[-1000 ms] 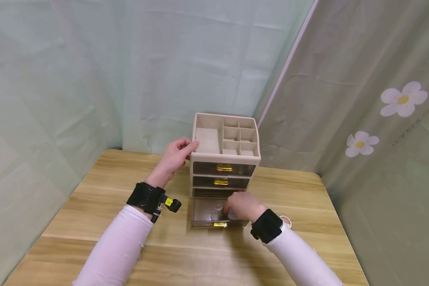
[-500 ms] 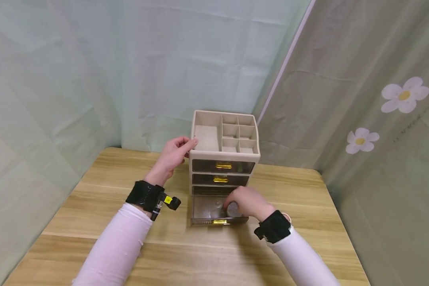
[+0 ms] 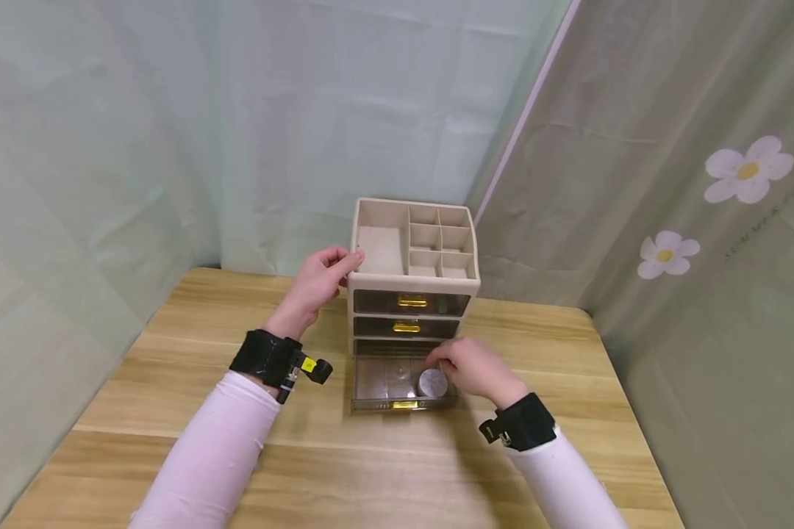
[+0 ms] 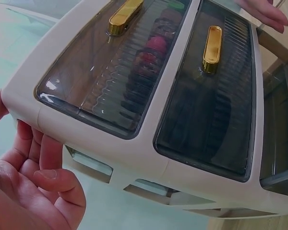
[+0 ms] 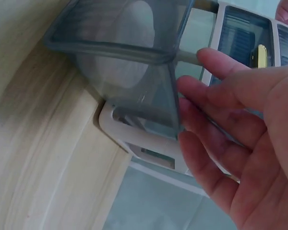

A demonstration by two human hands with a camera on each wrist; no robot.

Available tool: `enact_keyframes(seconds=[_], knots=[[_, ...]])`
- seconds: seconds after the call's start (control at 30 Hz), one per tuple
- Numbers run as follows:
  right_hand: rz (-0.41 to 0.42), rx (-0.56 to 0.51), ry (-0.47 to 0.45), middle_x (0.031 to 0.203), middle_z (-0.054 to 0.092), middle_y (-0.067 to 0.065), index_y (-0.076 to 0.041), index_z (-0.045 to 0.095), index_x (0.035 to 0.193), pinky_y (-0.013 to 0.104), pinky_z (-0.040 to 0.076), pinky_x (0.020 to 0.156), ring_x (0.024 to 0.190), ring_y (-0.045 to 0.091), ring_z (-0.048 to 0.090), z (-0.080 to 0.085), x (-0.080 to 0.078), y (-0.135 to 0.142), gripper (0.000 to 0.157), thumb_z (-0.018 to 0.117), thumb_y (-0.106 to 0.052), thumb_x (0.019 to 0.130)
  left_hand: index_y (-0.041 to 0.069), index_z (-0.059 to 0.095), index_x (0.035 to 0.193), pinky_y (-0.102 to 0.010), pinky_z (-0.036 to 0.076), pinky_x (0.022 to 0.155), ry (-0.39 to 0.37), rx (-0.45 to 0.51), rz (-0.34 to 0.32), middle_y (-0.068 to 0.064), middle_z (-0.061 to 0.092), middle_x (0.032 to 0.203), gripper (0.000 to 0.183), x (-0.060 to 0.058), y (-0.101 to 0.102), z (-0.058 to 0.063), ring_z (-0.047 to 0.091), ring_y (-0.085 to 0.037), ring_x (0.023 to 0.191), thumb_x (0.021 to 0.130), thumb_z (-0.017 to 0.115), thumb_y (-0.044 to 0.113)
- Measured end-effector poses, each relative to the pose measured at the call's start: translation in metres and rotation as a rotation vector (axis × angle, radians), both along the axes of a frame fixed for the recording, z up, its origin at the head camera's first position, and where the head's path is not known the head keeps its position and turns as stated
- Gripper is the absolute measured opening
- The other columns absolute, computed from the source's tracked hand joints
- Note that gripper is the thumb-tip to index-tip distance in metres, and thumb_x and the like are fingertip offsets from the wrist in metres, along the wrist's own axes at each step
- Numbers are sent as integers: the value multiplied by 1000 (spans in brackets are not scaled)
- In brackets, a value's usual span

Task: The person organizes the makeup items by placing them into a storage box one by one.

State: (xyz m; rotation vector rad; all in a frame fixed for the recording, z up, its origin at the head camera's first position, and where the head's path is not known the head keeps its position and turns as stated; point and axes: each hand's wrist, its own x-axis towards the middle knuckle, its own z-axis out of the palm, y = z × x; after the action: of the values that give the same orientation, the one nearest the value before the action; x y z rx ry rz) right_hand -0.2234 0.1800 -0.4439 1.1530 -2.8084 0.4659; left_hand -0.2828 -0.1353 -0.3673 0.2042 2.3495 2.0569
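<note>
A beige tabletop drawer organizer (image 3: pixel 415 281) stands on the table, its bottom smoky clear drawer (image 3: pixel 377 382) pulled out. My left hand (image 3: pixel 320 275) grips its top left edge, thumb over the rim and fingers outside against the side wall. Inside the drawer's right front part lies a round grey-white disc-like container (image 3: pixel 433 383), which shows blurred through the drawer wall in the right wrist view. My right hand (image 3: pixel 473 365) hovers at the drawer's right side, fingers loosely bent around nothing, fingertips close to the drawer's side wall (image 5: pixel 149 96).
Two upper drawers with gold handles are closed; the top drawer (image 4: pixel 120 67) holds red, dark and green items. Open compartments (image 3: pixel 440 242) divide the organizer's top. Curtains (image 3: pixel 344 110) hang behind the wooden table (image 3: pixel 344 470).
My right hand has let go of the round container in the drawer and drawn back up and to the right. The left hand keeps its grip on the organizer.
</note>
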Motion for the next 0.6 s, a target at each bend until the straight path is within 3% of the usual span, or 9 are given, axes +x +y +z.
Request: enact_keyframes(seconds=[0.27,0.6], knots=[[-11,-55,3,102,80,-2,-12,83,103,39,58,89,98,18,74,-2,2,5,20,70,2,96,2,66,112,-29,38,68,4,-4,-2,-6,62,99,49,0,-2,1,58,-22,89,103,70,50],[-56,-170,-46,105,78,-3,-15,83,106,39,59,86,99,14,72,-9,5,16,20,68,-3,100,1,66,112,-28,38,67,-4,-6,2,-6,63,99,51,-2,-1,1,59,-23,89,102,71,51]])
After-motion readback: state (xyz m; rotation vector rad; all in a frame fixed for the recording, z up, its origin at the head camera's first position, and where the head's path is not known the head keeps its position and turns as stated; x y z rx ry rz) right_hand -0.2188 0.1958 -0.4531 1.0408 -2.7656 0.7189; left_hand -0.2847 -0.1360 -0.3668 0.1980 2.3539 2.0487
